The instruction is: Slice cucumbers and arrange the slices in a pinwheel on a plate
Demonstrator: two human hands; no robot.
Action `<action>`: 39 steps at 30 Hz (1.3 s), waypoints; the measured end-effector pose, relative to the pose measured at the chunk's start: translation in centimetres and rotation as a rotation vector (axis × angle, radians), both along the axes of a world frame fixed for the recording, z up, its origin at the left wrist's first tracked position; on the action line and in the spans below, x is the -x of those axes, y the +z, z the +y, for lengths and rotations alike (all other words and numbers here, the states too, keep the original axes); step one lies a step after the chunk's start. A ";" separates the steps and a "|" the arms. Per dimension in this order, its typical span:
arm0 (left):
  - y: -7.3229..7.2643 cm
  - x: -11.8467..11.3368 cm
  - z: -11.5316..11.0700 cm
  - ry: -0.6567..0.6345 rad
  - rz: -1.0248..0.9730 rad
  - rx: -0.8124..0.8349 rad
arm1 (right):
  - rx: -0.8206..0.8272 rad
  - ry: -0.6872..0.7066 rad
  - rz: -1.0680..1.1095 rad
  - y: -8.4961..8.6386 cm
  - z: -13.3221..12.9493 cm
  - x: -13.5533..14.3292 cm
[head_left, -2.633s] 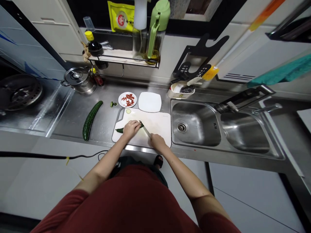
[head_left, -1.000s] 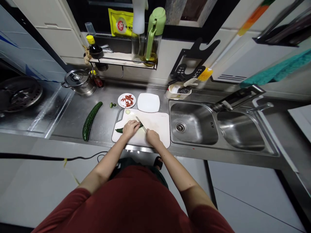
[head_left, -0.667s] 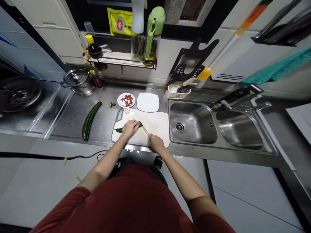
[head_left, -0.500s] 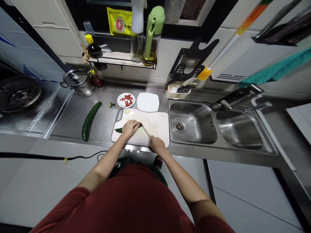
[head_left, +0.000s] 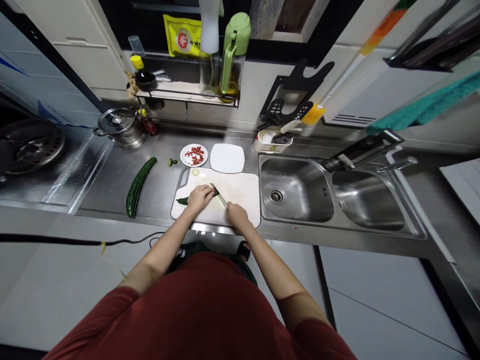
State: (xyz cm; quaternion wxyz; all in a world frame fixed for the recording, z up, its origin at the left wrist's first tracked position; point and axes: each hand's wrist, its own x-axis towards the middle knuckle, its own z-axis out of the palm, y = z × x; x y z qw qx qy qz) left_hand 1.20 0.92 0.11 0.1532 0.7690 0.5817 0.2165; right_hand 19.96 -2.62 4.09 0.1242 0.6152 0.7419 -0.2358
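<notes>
I can make out a round red emblem with a pale character in it on the yellow packet (head_left: 182, 36) above the far shelf (head_left: 180, 91); the dark print beside it is too small for me to read. A faint mark near the far right corner of the white cutting board (head_left: 243, 200) is just as illegible.

The shorter cucumber (head_left: 182, 201) lies on the board's left half, dark green and glossy, its left end tapering to a point, its middle hidden under the left hand (head_left: 199, 198). A pale round slice (head_left: 195, 172) sits near the board's far left corner. Left of the board, a longer, bumpy cucumber (head_left: 140, 187) rests on the worktop (head_left: 161, 192).

I see the left fingers held together, bent over the shorter cucumber and clamped on it. The right fingers are wrapped around the knife (head_left: 219, 196), its handle hidden from me. The blade slants far and left across the cucumber's right end, just beside the left fingertips; I can't tell how deep its edge sits. Both forearms reach in from the near side, converging over the board.
</notes>
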 end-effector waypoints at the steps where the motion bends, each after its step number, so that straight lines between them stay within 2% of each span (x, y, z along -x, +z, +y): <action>1: 0.0 0.0 0.0 -0.001 0.000 0.001 | 0.001 0.000 0.003 0.0 0.3 0.3; 10: -0.1 0.1 0.0 -0.002 0.016 0.007 | -0.007 -0.020 0.037 0.0 2.8 2.2; 15: 0.0 0.0 0.0 -0.007 0.033 -0.005 | -0.007 -0.026 0.057 0.2 3.1 2.1; 27: 0.1 -0.1 -0.1 0.010 0.036 -0.003 | 0.043 -0.045 0.011 0.0 -1.1 -1.3; 39: 0.1 -0.1 -0.1 0.007 0.010 -0.003 | 0.035 -0.039 -0.017 0.2 -3.6 -2.7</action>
